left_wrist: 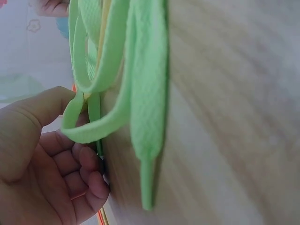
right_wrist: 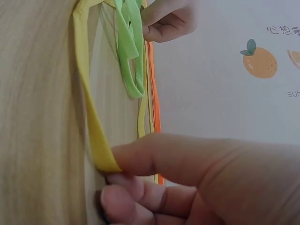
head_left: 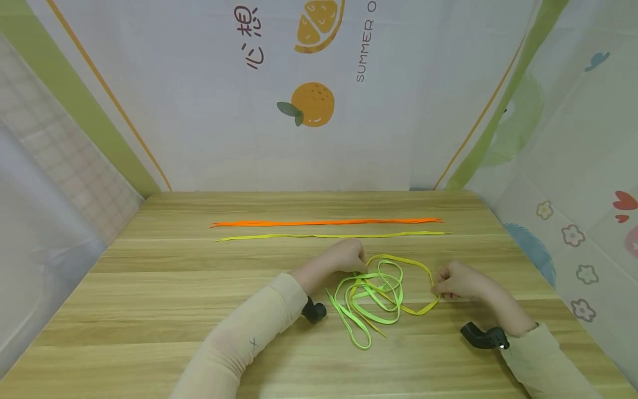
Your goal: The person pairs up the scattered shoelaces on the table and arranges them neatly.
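Observation:
A tangle of flat shoelaces lies on the wooden table, with a light green shoelace looped over a yellow shoelace. My right hand pinches the yellow shoelace between thumb and fingers, drawing a wide loop out to the right of the pile. At the pile's upper left, my left hand pinches the green shoelace between thumb and index finger; its grip is partly hidden behind a green loop. A green lace tip hangs loose close to the left hand.
Behind the tangle, an orange shoelace bundle stretches straight across the table. A thin yellow lace lies parallel in front of it. Printed curtains stand behind and beside the table. Black wrist cameras sit below both hands.

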Action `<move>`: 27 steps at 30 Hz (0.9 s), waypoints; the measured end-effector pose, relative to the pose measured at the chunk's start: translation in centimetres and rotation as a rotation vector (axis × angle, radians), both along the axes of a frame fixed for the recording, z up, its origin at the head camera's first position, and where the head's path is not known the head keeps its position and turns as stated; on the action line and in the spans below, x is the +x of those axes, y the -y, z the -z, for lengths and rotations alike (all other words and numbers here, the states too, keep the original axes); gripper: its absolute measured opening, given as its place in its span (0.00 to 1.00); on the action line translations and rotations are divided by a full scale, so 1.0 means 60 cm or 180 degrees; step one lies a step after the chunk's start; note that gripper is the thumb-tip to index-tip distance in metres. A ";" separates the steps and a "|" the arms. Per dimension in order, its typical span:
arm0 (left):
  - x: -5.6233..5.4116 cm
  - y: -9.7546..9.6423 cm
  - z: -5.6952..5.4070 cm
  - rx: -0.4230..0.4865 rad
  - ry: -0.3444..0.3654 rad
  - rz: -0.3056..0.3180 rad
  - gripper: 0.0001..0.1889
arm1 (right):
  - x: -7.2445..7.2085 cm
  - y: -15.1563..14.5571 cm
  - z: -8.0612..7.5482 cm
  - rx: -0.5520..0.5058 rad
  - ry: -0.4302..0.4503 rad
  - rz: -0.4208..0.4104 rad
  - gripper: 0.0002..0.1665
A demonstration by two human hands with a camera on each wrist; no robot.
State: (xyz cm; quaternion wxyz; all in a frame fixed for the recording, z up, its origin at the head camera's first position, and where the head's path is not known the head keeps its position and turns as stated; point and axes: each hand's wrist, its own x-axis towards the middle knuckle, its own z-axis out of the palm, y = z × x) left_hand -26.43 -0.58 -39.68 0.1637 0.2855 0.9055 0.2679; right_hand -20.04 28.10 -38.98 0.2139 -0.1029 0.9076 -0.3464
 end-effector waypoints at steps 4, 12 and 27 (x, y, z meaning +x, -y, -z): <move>-0.003 0.003 0.003 -0.0029 0.0029 -0.0037 0.15 | 0.000 0.000 0.000 -0.0013 0.0003 0.0018 0.12; -0.005 0.013 0.000 -0.0019 0.0076 -0.0100 0.13 | 0.001 0.002 -0.002 0.0012 -0.0009 -0.0001 0.09; -0.007 0.049 0.000 0.0240 0.0090 -0.0038 0.12 | 0.001 0.000 -0.003 -0.0030 0.0002 -0.0047 0.10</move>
